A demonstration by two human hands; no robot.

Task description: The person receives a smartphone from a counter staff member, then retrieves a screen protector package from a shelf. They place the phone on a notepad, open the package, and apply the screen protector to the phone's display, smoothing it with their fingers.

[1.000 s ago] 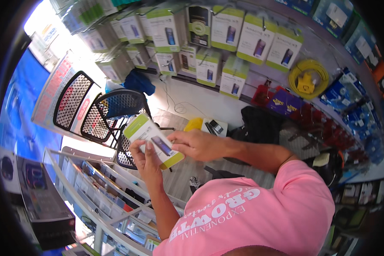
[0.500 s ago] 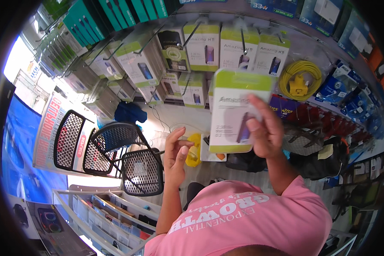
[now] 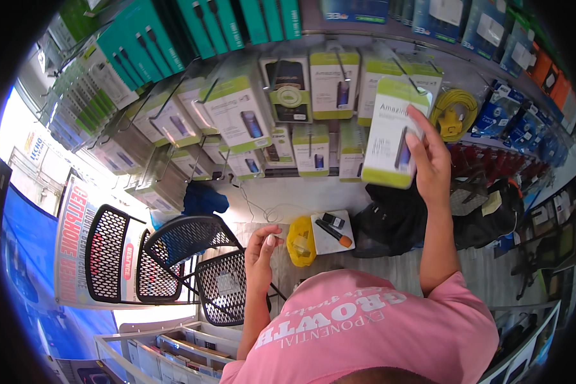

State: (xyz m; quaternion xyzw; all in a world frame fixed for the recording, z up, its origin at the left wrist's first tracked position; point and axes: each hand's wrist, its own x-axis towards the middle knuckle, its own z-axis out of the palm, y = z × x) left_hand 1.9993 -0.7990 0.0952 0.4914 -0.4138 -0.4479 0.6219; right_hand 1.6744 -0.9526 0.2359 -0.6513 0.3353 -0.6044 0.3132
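Note:
My right hand [image 3: 430, 153] grips a flat white and lime-green screen protector package [image 3: 385, 157] by its right edge, thumb on the front. It is raised in front of the hanging stock, slightly tilted. Similar screen protector packages [image 3: 335, 86] hang on metal hooks behind it, and a black and green package [image 3: 285, 89] hangs among them. Lower on the left, my left hand [image 3: 260, 253] is in the air with loosely bent fingers and nothing visible in it.
Black mesh chairs [image 3: 221, 281] stand at left beside a printed poster [image 3: 73, 243]. A yellow plastic bag [image 3: 301, 242] lies next to a white box [image 3: 339, 246] with a microphone [image 3: 333, 232] on top. Black bags [image 3: 390, 217] sit right of it. A coiled yellow cable [image 3: 454, 115] hangs at right.
My right hand has carried the package up and to the right, closer to the hanging packages. My left hand's fingers have bent in a little. The whole view has shifted.

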